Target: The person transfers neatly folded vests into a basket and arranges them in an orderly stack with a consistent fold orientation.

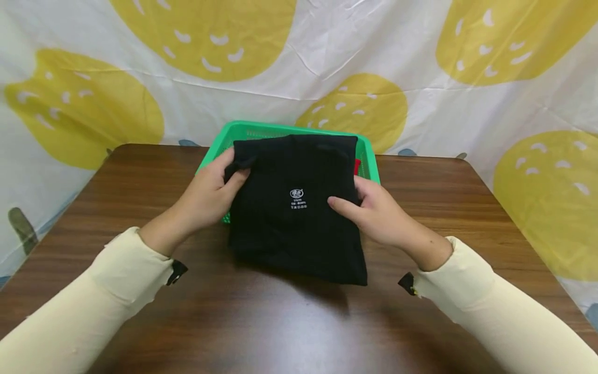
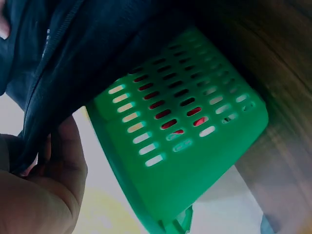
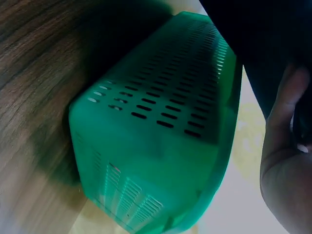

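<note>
A black garment [image 1: 294, 234] with a small white printed label hangs spread between my two hands, in front of the green basket. My left hand [image 1: 210, 189] pinches its upper left corner, where the cloth bunches under the thumb. At the right edge my right hand [image 1: 380, 210] holds it, the thumb lying on the front and the fingers behind. The lower edge hangs over the table. In the left wrist view, the dark cloth [image 2: 87, 48] has a seam and folds against the fingers. Its exact kind cannot be told.
The slotted green plastic basket [image 1: 372, 165] stands at the back of the brown wooden table [image 1: 434, 208]. Something red [image 1: 357, 166] shows inside it, mostly hidden by the cloth. Behind the table hangs a white curtain [image 1: 317, 57] with yellow fruit shapes.
</note>
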### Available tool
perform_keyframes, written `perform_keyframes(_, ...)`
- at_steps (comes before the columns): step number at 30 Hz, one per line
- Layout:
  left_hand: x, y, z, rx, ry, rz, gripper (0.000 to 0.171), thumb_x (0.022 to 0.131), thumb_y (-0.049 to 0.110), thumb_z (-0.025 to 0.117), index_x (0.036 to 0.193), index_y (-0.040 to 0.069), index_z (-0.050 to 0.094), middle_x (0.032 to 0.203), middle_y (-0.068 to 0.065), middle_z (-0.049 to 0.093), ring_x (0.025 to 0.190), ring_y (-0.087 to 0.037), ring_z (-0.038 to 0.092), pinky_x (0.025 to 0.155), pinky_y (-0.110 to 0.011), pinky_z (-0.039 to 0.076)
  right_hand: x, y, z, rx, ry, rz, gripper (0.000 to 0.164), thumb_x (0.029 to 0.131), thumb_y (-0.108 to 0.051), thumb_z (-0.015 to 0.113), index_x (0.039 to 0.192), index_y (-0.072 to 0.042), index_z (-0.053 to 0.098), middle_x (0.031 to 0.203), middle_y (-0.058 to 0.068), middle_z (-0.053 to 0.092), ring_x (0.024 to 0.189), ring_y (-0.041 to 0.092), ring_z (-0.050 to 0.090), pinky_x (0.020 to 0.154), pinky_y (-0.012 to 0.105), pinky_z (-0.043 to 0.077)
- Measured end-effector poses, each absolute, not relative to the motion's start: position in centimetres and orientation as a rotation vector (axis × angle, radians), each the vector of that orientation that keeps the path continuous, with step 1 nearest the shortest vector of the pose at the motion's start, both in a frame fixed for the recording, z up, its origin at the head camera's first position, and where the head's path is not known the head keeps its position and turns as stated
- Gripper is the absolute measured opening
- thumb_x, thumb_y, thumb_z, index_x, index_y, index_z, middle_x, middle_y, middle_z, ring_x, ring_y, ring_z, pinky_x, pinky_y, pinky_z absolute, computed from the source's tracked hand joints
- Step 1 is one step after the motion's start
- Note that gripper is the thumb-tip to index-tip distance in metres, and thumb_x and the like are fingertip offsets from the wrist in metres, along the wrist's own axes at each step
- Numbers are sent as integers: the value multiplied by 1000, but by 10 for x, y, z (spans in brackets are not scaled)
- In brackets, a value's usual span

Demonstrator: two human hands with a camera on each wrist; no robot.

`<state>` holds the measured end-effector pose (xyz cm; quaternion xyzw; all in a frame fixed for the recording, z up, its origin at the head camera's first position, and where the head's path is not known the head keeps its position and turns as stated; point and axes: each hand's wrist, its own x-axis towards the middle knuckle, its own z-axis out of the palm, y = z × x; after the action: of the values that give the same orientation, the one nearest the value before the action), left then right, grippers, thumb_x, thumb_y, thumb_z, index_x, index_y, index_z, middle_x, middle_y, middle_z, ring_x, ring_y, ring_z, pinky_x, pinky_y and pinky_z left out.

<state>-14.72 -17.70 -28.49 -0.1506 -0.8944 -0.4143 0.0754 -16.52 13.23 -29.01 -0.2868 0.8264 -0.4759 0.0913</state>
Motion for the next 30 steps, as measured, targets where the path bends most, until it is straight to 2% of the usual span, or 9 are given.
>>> perform_keyframes(4, -149, -176, -287, -458, -2755, -1230, 47, 105, 31, 50, 143, 7, 38, 141, -17, 51, 132, -32, 48, 109, -55, 40, -168, 127, -291, -835, 2431, -1495, 22, 99, -17, 63, 118, -6, 61, 109, 11, 73, 87, 15, 75, 77, 33, 61)
perform_keyframes(8, -146, -177, -286, -432, -2863, -1233, 80, 97, 29, 64, 156, 4, 16, 160, -15, 30, 148, -31, 30, 119, -54, 28, -169, 124, -293, -825, 2397, -1545, 22, 100, -15, 61, 118, -4, 60, 107, 14, 73, 84, 15, 76, 75, 34, 61)
perform_keyframes(11, -144, -178, -283, -422, -2902, -1230, 90, 94, 29, 70, 158, 3, 12, 164, -15, 23, 152, -32, 23, 121, -54, 24, -170, 124, -293, -810, 2392, -1557, 22, 100, -15, 60, 119, -2, 60, 107, 16, 73, 84, 15, 75, 75, 34, 61)
perform_keyframes(14, -145, -180, -279, -436, -2856, -1284, 76, 95, 28, 70, 154, 3, 29, 154, -16, 43, 141, -30, 44, 115, -49, 38, -172, 123, -292, -783, 2402, -1576, 23, 100, -15, 61, 118, -2, 60, 106, 16, 73, 84, 14, 75, 75, 33, 61)
perform_keyframes(17, -148, -183, -275, -404, -2770, -1345, 53, 95, 29, 70, 139, 6, 52, 127, -14, 66, 110, -23, 68, 95, -36, 55, -174, 121, -290, -774, 2405, -1596, 23, 100, -16, 60, 119, -3, 61, 107, 15, 73, 84, 14, 75, 76, 33, 60)
perform_keyframes(19, -150, -185, -272, -359, -2724, -1395, 43, 94, 32, 70, 128, 7, 61, 111, -14, 73, 89, -17, 72, 79, -29, 59, -175, 120, -289, -761, 2410, -1603, 23, 100, -17, 60, 120, -4, 61, 107, 14, 73, 84, 14, 74, 76, 33, 60)
perform_keyframes(21, -153, -186, -271, -299, -2702, -1406, 39, 94, 34, 70, 123, 8, 65, 104, -14, 74, 80, -13, 72, 71, -25, 58, -177, 118, -289, -748, 2415, -1600, 24, 101, -19, 60, 120, -5, 61, 107, 13, 73, 83, 14, 74, 76, 33, 60)
perform_keyframes(24, -157, -186, -271, -261, -2685, -1386, 36, 96, 30, 68, 124, 8, 65, 107, -14, 72, 81, -15, 71, 70, -25, 57, -180, 114, -288, -734, 2419, -1603, 25, 101, -19, 60, 122, -6, 61, 109, 12, 72, 83, 14, 74, 77, 33, 60)
perform_keyframes(30, -163, -186, -272, -276, -2687, -1343, 35, 101, 21, 59, 134, 10, 54, 126, -12, 61, 102, -28, 65, 89, -40, 51, -185, 107, -288, -709, 2435, -1608, 27, 101, -20, 59, 123, -5, 60, 108, 14, 72, 81, 15, 74, 75, 34, 60)
